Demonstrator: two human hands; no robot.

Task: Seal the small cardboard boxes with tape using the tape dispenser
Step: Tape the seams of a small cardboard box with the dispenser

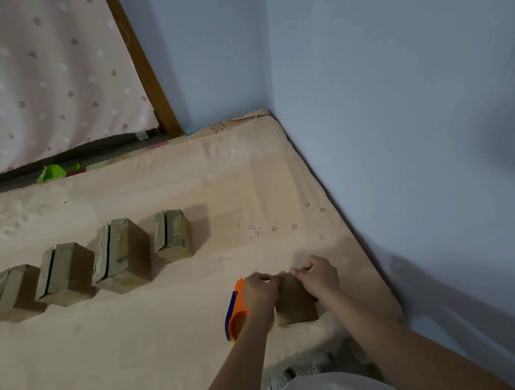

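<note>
Brown cardboard, a small box, stands on the peach mattress near its right edge, and I have both hands on its top. My left hand and right hand curl over the flaps, fingers pinching at the seam. The orange plastic tape dispenser with blue trim lies just beside my left wrist. I judge I'm closing flaps; next I must pick up the dispenser. Four more boxes wait in a row to the left.
</note>
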